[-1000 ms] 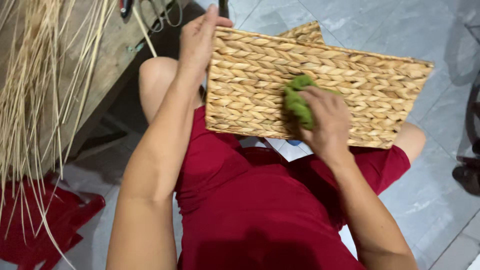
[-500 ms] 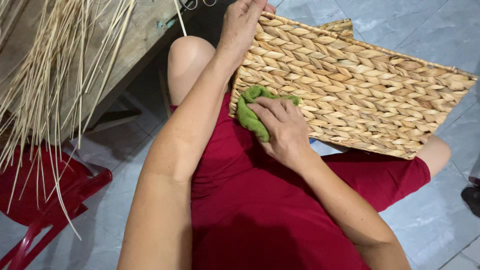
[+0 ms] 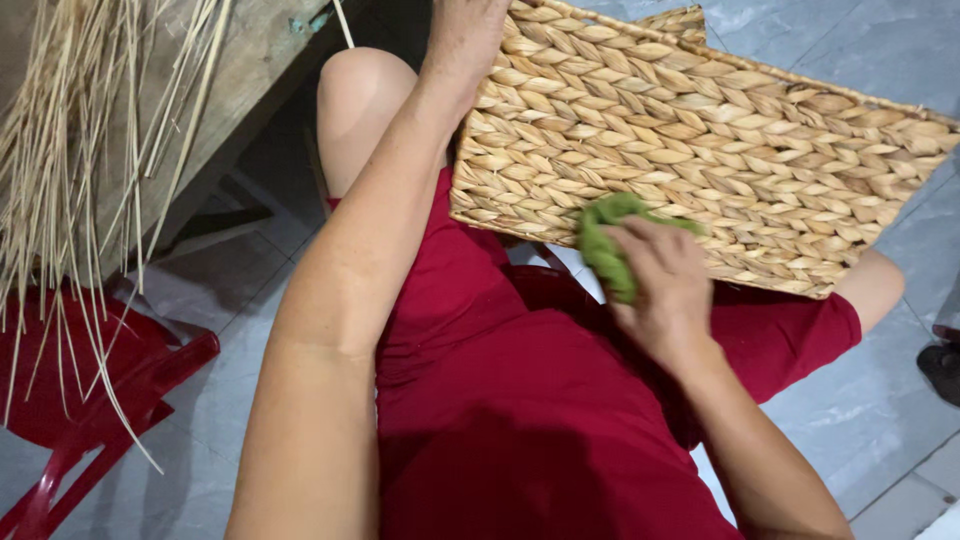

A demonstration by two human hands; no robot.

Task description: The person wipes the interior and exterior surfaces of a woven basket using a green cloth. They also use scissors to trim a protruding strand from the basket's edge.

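Observation:
A large woven straw basket lies tilted across my lap, its braided side facing up. My left hand grips its upper left edge at the top of the view. My right hand presses a bunched green cloth against the basket's lower edge, near the middle. I sit in red clothes, with my knees under the basket.
Long dry straw stalks hang over a wooden table at the left. A red plastic stool stands below them. Grey floor tiles lie around; a dark shoe shows at the right edge.
The green cloth and my right hand slid left along the basket, then back toward the middle of its lower edge. The view has shifted down and left.

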